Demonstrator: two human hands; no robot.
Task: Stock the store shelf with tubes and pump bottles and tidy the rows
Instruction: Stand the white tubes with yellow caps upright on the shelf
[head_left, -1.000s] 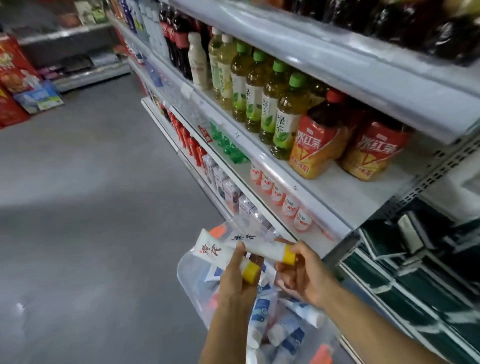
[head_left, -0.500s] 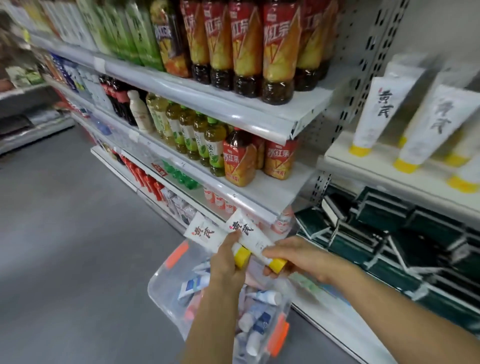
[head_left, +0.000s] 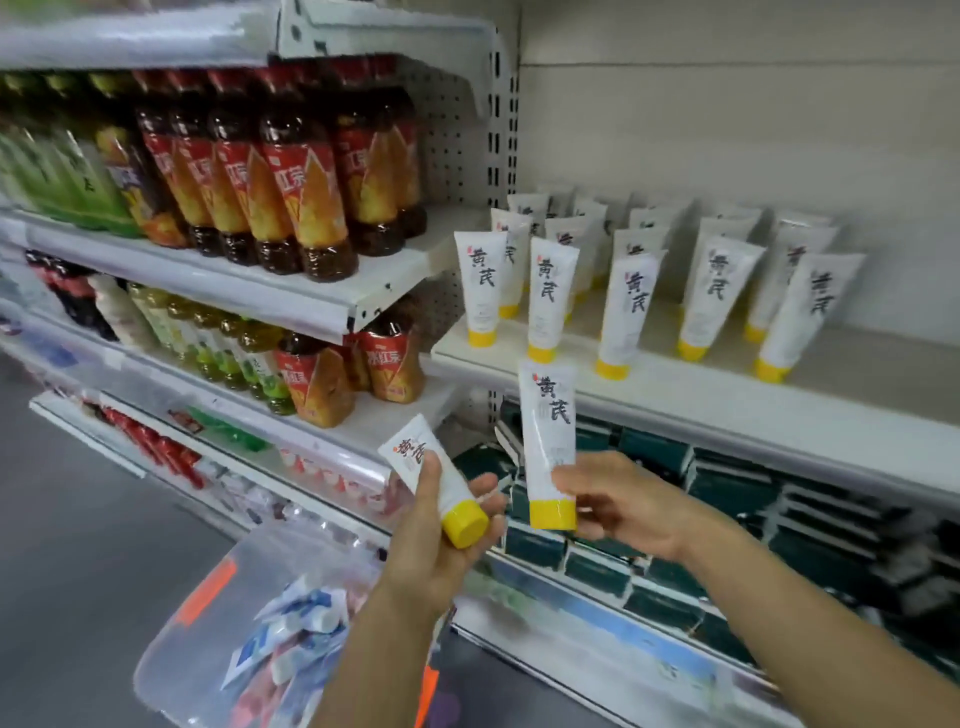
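While both hands' curled fingers (head_left: 574, 475) grip them, two smooth yellow-capped white tubes (head_left: 548, 441).

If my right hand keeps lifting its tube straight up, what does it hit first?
Probably the white shelf edge, with the right hand holding its white yellow-capped tube upright just below it; depth is unclear.

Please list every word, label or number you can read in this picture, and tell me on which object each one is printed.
"黄芪": right-hand tube, held by the right hand.
"黄芪": left-hand tube, held by the left hand; partly covered.
"黄芪": shelf tubes.
"冰红茶": lower red bottles.
"红茶": upper red bottles; first character blurred.
Small print on the tubes, green bottles, bin contents: too blurred to read.
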